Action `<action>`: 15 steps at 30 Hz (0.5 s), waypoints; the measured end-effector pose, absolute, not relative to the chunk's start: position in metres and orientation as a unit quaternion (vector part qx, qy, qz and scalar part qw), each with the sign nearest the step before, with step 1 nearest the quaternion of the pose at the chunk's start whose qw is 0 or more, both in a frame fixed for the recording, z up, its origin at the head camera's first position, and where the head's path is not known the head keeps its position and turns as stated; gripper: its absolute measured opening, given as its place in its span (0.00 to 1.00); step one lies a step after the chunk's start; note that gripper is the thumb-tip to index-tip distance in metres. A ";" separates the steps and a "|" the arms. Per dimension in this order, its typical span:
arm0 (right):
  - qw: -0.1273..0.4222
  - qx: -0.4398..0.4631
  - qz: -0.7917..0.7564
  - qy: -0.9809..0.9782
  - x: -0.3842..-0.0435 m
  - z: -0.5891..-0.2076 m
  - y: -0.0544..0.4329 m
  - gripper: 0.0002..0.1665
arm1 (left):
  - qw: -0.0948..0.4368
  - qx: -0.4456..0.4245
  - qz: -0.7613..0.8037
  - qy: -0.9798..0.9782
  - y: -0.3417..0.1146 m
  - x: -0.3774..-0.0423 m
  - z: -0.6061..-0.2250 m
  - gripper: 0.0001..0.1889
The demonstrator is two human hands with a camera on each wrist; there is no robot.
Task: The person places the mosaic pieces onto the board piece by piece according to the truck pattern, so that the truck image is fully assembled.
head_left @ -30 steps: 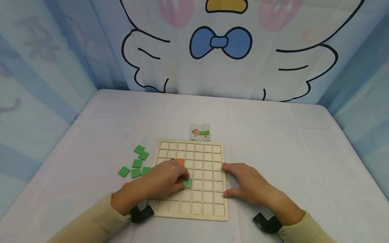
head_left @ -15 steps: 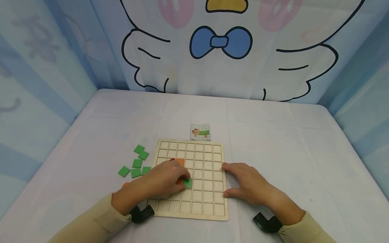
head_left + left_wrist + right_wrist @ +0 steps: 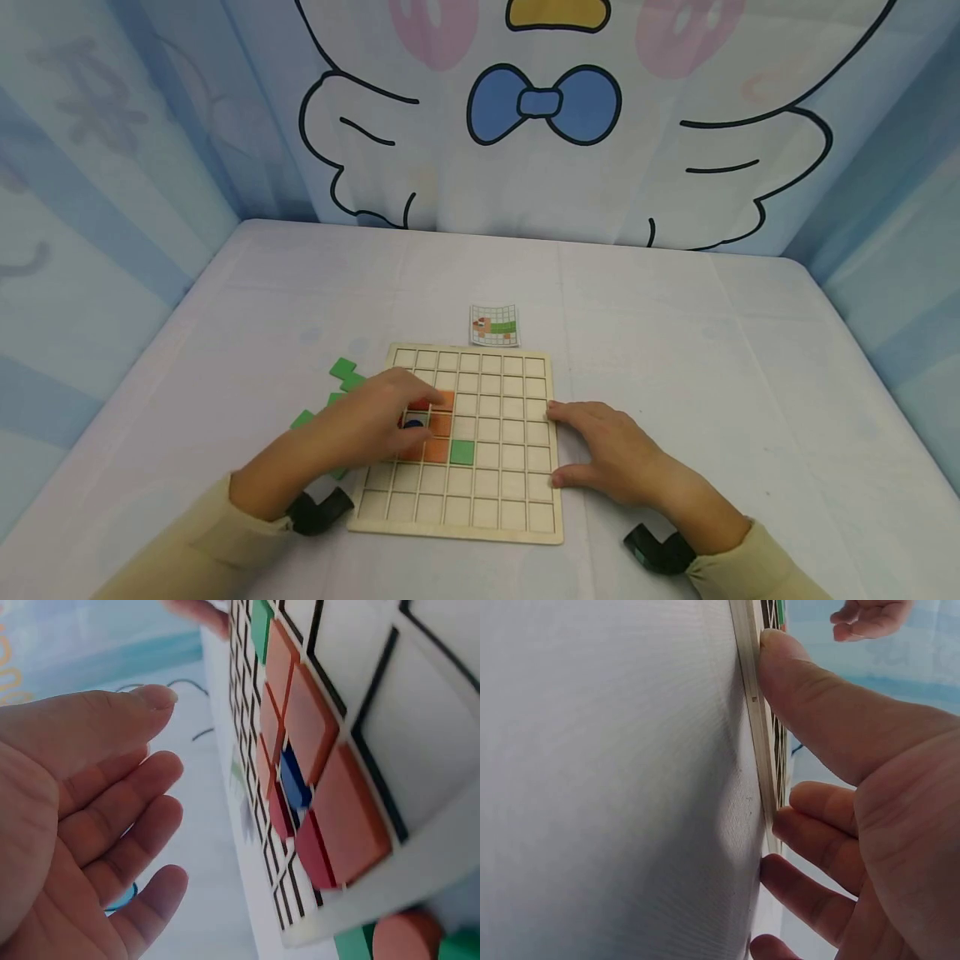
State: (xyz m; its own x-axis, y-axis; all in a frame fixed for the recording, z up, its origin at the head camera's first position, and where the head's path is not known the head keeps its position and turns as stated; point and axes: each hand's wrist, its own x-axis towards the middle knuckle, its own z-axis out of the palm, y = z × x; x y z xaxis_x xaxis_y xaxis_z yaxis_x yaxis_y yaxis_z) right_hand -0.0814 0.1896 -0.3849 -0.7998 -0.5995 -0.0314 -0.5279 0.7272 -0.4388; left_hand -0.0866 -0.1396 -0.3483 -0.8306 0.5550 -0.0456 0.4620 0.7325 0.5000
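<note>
My left grip (image 3: 375, 417), loosely parted, empty, is over the board (image 3: 510, 483); my right grip (image 3: 618, 454), spread, touches its right edge. Green tile (image 3: 462, 452) sits in a cell, lower centre of frame. Step, I judge: laying tiles; next calls for pinching a loose tile (image 3: 342, 367), centre-left.

"What's below the left fingers (image 3: 414, 388)?"
"Set tiles (image 3: 437, 451), in the grid board (image 3: 513, 509); left of those fingers, loose tiles (image 3: 342, 367)."
"And by the right fingers (image 3: 579, 413)?"
"The board's right edge; ahead of both, a card (image 3: 494, 326), behind the board."
</note>
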 end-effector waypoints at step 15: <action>0.087 -0.302 -0.208 0.926 -0.082 -0.385 0.189 0.45 | 0.096 0.149 0.218 0.960 -0.179 -0.098 -0.357 0.22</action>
